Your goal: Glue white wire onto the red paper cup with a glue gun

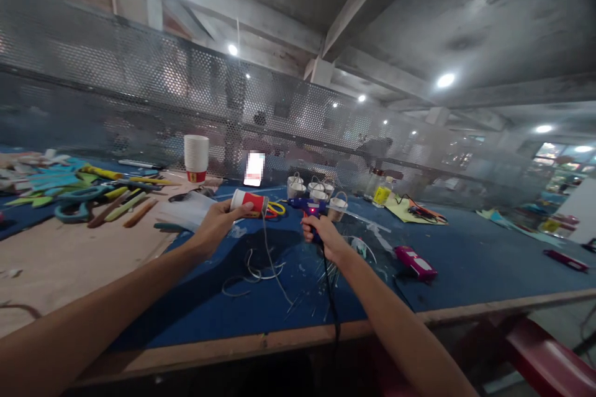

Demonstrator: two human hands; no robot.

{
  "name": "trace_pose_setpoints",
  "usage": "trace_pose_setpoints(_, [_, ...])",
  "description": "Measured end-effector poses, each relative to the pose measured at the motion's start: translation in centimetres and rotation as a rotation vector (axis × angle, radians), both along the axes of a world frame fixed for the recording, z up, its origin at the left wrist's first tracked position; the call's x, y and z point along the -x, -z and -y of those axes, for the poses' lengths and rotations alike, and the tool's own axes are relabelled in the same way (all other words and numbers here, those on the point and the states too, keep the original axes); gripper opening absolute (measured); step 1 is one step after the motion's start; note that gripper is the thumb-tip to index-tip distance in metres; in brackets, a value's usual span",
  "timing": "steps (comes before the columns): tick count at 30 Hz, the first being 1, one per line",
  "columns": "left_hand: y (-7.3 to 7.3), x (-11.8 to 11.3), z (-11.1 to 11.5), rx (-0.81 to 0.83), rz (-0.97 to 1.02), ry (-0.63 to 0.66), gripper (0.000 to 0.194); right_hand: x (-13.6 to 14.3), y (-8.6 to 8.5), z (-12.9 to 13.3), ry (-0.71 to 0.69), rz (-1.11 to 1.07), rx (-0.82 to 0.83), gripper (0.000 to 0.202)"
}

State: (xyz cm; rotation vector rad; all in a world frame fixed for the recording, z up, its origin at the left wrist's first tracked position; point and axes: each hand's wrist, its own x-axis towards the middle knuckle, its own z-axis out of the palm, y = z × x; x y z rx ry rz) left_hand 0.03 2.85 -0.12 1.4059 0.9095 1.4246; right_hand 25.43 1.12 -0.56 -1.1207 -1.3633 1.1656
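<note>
My left hand (222, 218) is closed round a red and white paper cup (251, 202), tipped on its side with its base end toward the right. A thin grey cord (274, 254) hangs from that end down onto the blue mat. In my right hand (321, 234) is a dark blue hot glue gun (309, 205) with a small red light; its nozzle points left at the cup, a short gap away. A black cable runs from its handle over the table edge. Behind the glue gun stand several small cord-wrapped cups with handles (318, 188).
A stack of paper cups (196, 156) and a lit phone (254, 169) stand by the perforated metal screen (195, 80). Scissors (79, 203) and several clay-tool-like sticks lie left. A magenta device (415, 263), a yellow-labelled bottle (382, 191) and loose cord pieces are on the blue mat.
</note>
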Motion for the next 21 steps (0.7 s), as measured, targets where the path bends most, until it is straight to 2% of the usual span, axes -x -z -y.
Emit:
trace_pose_setpoints(6, [0.0,-0.1,0.1,-0.014,0.034,0.001,0.022,-1.7,1.0,-1.5,0.031,0.204,0.012,0.033])
trace_pose_setpoints(11, [0.1,-0.1,0.0,-0.009,0.053,0.022,0.027,-2.8,1.4,-1.8,0.06,0.448,0.007,0.04])
trace_pose_setpoints(18, [0.3,0.1,-0.3,0.016,0.101,0.038,0.031,-3.1,1.2,-1.9,0.249,0.811,-0.06,0.055])
trace_pose_setpoints(21, [0.3,0.0,-0.1,0.022,0.102,0.031,0.031,-2.7,1.4,-1.6,0.319,0.899,-0.101,0.05])
